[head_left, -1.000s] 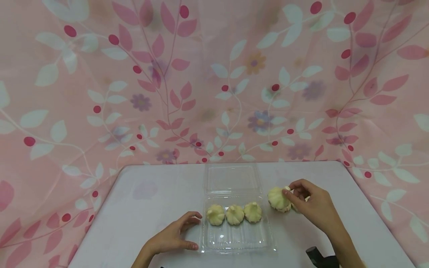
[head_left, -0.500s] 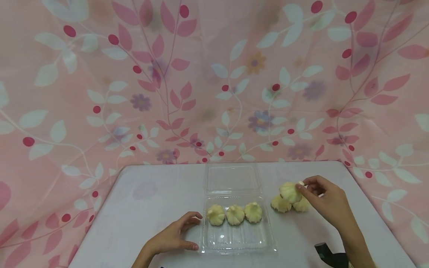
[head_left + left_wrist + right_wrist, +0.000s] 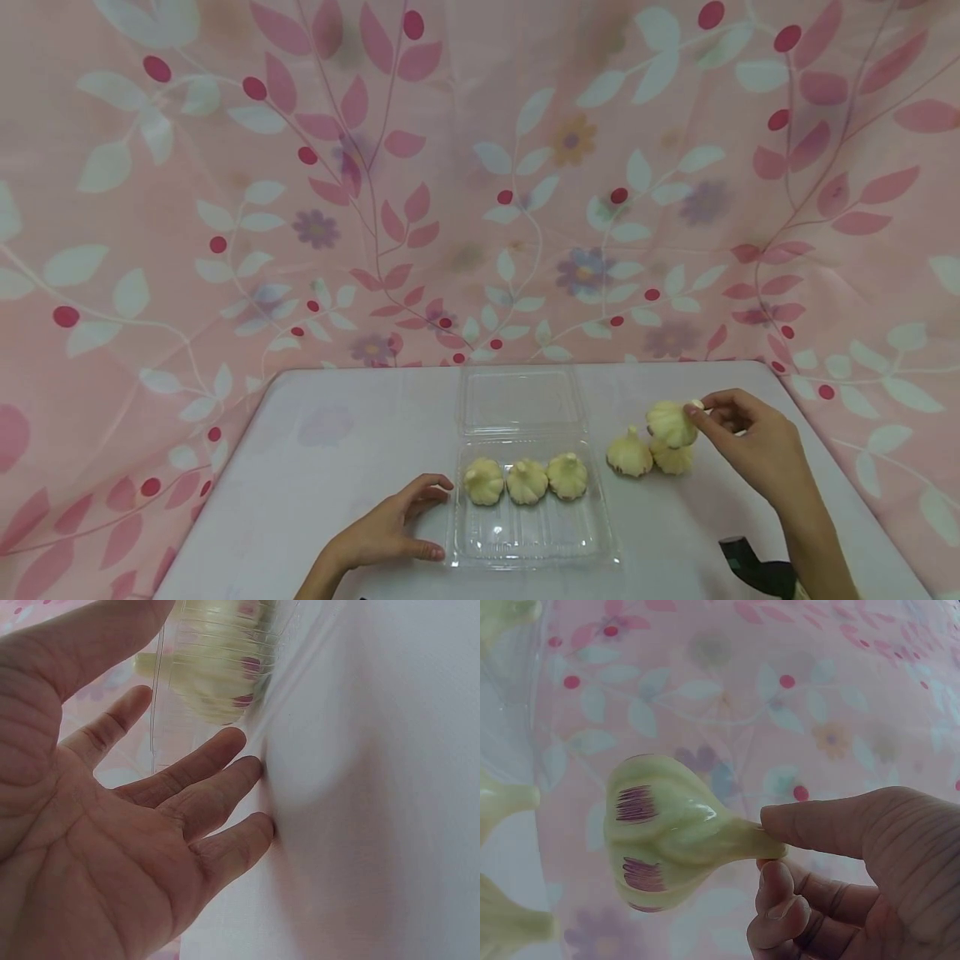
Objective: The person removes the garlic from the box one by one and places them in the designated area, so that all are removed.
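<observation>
My right hand (image 3: 753, 437) pinches a pale green garlic bulb (image 3: 670, 423) by its stem between thumb and fingers. In the right wrist view the bulb (image 3: 660, 832) lies sideways, with purple streaks on its glossy side. Two more garlic bulbs sit on the table just below it: one (image 3: 630, 455) at the left and one (image 3: 672, 460) partly hidden by the held bulb. A clear plastic box (image 3: 534, 546) stands at the centre with three garlic bulbs (image 3: 526, 482) in a row along its back half. My left hand (image 3: 382, 527) rests beside the box's left wall, fingers spread and holding nothing.
The box's clear lid (image 3: 519, 402) lies folded back toward the far table edge. A dark, curved object (image 3: 753, 571) shows under the right forearm. Behind the white table (image 3: 330, 467) hangs a pink floral cloth (image 3: 465, 167).
My right hand has moved right and slightly up with the pinched garlic bulb, uncovering the two bulbs on the table. The left hand and the box stay where they were.
</observation>
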A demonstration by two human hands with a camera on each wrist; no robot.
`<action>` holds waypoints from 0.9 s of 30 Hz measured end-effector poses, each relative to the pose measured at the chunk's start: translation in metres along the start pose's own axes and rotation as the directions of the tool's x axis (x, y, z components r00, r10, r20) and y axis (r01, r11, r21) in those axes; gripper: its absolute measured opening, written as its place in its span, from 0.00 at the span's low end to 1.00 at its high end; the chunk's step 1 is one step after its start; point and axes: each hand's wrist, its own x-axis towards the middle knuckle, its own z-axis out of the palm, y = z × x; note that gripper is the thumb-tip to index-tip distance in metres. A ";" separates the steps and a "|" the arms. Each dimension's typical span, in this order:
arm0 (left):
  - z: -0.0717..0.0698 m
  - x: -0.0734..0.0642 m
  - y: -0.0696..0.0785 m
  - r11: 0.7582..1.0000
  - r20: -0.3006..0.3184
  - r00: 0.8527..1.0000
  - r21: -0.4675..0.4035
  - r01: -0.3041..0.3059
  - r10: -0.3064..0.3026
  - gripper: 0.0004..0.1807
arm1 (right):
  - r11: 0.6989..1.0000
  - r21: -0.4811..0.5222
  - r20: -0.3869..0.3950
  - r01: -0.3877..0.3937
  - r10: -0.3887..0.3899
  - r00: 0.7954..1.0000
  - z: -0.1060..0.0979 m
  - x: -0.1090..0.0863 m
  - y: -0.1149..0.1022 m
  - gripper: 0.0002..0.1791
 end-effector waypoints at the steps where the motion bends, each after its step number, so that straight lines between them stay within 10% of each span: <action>1: 0.000 0.000 0.000 1.000 0.000 1.000 0.002 0.000 0.000 0.43 | 1.000 0.001 0.000 -0.003 0.003 1.000 -0.001 0.000 0.002 0.20; 27: 0.000 0.000 -0.005 1.000 0.001 1.000 0.006 0.013 -0.013 0.45 | 0.997 -0.009 -0.031 -0.077 0.076 0.997 -0.013 0.009 0.044 0.23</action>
